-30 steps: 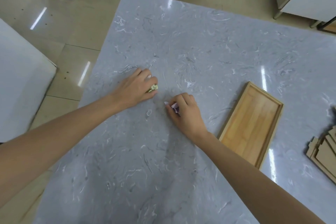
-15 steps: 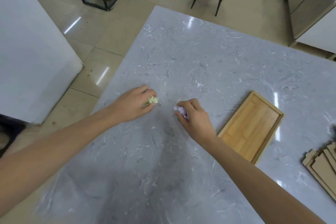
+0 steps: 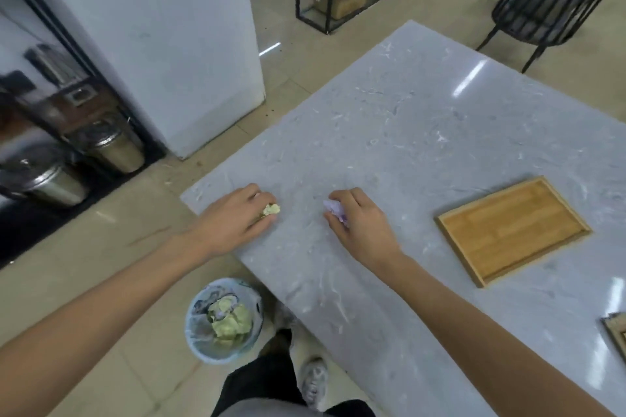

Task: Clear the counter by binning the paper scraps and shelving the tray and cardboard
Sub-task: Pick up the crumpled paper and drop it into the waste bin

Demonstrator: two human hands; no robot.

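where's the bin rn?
Head view, lower left: the bin stands on the floor beside the counter's near corner, below the left hand, by the person's shoes, with yellow-green paper scraps already inside.

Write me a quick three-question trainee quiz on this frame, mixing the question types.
1. True or false: the wooden tray lies on the counter with nothing in it.
2. Multiple choice: what colour is the paper scrap in the left hand? A) purple B) yellow-green C) red
3. Short answer: where does the waste bin stand, and what shows inside it?

Key
1. True.
2. B; the yellow-green scrap sits at the left fingertips, while the right hand holds the pale purple scrap.
3. On the floor by the counter's near corner, below the left forearm; it has a plastic liner and crumpled yellow-green paper inside.
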